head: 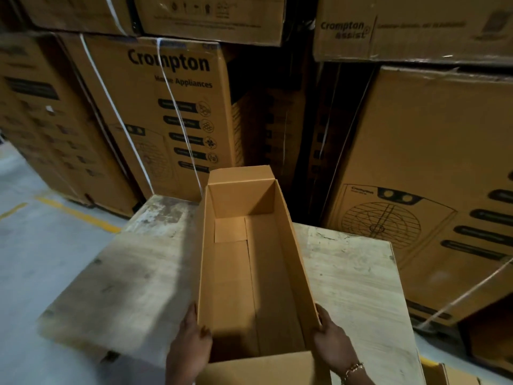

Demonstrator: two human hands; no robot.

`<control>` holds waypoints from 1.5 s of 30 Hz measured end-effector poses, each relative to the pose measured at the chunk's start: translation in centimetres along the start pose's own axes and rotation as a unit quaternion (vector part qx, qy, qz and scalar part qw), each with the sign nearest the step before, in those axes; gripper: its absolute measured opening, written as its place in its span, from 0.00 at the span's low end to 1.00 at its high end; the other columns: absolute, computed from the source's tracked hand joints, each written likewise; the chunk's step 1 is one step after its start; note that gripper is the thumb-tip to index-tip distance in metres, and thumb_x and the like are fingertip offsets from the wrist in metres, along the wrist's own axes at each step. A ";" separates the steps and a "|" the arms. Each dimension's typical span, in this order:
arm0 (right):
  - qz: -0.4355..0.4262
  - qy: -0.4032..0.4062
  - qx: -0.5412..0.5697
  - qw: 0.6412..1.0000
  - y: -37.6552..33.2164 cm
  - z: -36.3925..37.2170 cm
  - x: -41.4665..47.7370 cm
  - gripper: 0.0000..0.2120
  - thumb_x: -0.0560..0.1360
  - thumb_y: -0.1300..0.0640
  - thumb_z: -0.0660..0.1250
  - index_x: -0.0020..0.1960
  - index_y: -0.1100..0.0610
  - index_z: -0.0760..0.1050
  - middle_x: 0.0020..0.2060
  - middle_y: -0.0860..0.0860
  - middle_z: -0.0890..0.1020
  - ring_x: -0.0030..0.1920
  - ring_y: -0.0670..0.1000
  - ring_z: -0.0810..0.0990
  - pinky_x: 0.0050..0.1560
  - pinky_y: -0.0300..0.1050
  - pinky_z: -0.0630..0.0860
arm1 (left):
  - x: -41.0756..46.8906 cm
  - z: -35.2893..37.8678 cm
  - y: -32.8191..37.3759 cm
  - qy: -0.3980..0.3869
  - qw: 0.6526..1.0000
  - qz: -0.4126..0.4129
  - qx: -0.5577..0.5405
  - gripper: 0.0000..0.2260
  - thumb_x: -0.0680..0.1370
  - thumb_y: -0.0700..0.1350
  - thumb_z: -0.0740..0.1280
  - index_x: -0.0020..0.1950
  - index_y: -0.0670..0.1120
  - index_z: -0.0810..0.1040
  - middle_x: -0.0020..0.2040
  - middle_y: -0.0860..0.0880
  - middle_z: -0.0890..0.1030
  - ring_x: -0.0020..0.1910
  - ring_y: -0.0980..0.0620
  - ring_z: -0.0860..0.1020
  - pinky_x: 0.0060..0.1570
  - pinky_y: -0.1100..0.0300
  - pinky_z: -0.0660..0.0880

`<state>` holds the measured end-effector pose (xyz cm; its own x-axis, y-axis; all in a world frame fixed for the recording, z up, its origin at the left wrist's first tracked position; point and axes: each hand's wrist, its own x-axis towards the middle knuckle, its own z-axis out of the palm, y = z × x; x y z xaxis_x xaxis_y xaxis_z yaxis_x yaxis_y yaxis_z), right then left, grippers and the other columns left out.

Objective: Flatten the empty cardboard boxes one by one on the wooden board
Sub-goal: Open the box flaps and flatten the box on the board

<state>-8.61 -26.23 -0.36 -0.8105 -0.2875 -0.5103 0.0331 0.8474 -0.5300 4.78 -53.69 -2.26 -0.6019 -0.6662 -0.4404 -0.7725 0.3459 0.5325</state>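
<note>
A long, narrow, open-topped tan cardboard box (pixel 236 287) stands on the pale, worn wooden board (pixel 358 279), the surface here, lying lengthwise away from the person. No print shows on it. Its far flap stands upright and its near flap folds out toward the person.

The left grip (pixel 191 340), a bare hand, clasps the near end of the box's left wall, with the thumb hooked over the rim and the fingers outside. The right grip (pixel 333 340), with a gold chain bracelet (pixel 352 369) at the wrist, clasps the right wall's near end the same way.

Behind the surface, a tall brown carton (pixel 166 107) reads "Crompton" in bold black, with "Appliances" beneath. The word before it is crossed by a white plastic strap (pixel 177 112). The icon labels below it are too blurred to read. An upper right carton (pixel 402 29) reads "Crompton Assist". A large right-hand carton (pixel 430 162) carries a fan-grille drawing with a small "Crompton" above it.

Bare board lies on both sides of the box. The cartons stand close behind the board's far edge, with a dark gap behind the box's far end. To the left lies a grey concrete floor (pixel 33 245) with a yellow painted line (pixel 77 215).
</note>
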 end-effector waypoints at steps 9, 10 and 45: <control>-0.017 0.090 0.085 0.992 0.0 -1.9 -5.1 0.21 0.79 0.56 0.61 0.70 0.42 0.72 0.42 0.47 0.83 0.38 0.48 0.82 0.44 0.45 0.79 | -4.4 1.9 -2.1 0.010 0.978 -0.064 -0.200 0.23 0.75 0.40 0.70 0.69 0.55 0.76 0.60 0.47 0.82 0.58 0.45 0.79 0.59 0.55 0.73; -0.013 0.104 0.075 0.992 0.0 -2.7 -6.0 0.21 0.80 0.54 0.61 0.71 0.41 0.71 0.42 0.48 0.83 0.40 0.47 0.82 0.44 0.44 0.78 | -4.5 2.4 -2.1 0.001 0.971 -0.058 -0.230 0.22 0.73 0.37 0.70 0.66 0.52 0.79 0.56 0.47 0.83 0.55 0.46 0.80 0.57 0.56 0.74; -0.034 0.257 0.145 0.955 -14.7 3.0 -5.0 0.37 0.67 0.33 0.71 0.72 0.43 0.64 0.71 0.47 0.70 0.69 0.53 0.68 0.64 0.53 0.70 | -2.4 -9.8 9.5 -0.204 0.955 0.181 -0.118 0.15 0.78 0.61 0.62 0.62 0.58 0.75 0.58 0.58 0.80 0.58 0.55 0.77 0.62 0.52 0.74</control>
<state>-3.34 -38.56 7.97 -0.9941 -0.0171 -0.1067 0.0696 0.6542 -0.7531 0.84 -55.26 10.99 -0.8864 -0.2016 -0.4167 -0.4614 0.3128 0.8302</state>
